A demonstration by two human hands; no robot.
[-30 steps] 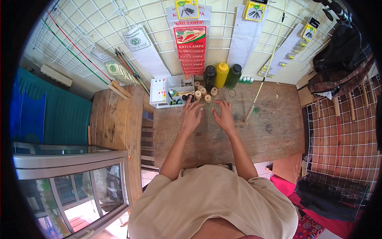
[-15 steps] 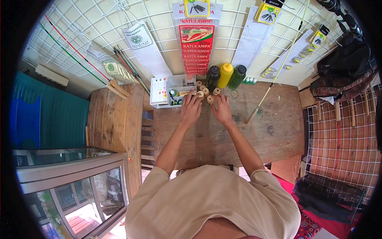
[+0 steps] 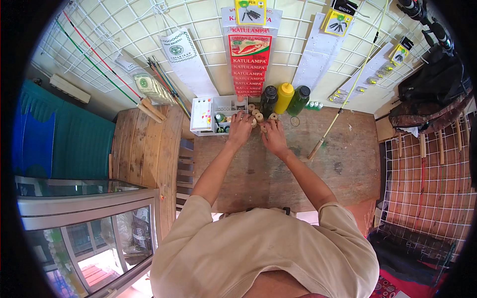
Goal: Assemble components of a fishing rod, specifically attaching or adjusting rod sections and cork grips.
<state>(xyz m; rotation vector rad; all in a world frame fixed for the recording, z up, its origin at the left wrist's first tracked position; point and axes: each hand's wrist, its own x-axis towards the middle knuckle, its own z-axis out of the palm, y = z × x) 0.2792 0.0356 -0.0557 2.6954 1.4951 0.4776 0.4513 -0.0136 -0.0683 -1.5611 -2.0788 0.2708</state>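
Note:
Several small pale wooden spools (image 3: 259,116) stand in a cluster at the back of the table, in front of the bottles. My left hand (image 3: 240,131) lies over the cluster's left side. Its fingers are stretched and apart, with a spool beside the index finger. My right hand (image 3: 274,140) is at the near right of the cluster, its thumb and fingers around a spool that they partly cover. Another spool (image 3: 273,116) stands just past its fingertips. A white compartment box (image 3: 202,132) with small bottles and bits in it is left of my left hand.
Dark (image 3: 269,102), yellow (image 3: 284,99) and green (image 3: 298,102) bottles stand behind the spools. A thin ring (image 3: 295,121) and a rod with a wooden handle (image 3: 315,149) lie to the right. Packets hang on the wire grid behind. A glass cabinet (image 3: 89,213) stands at the left.
My right hand has moved slightly left and nearer, onto a spool. The left hand has shifted a little nearer beside the cluster. The whole view has tilted slightly.

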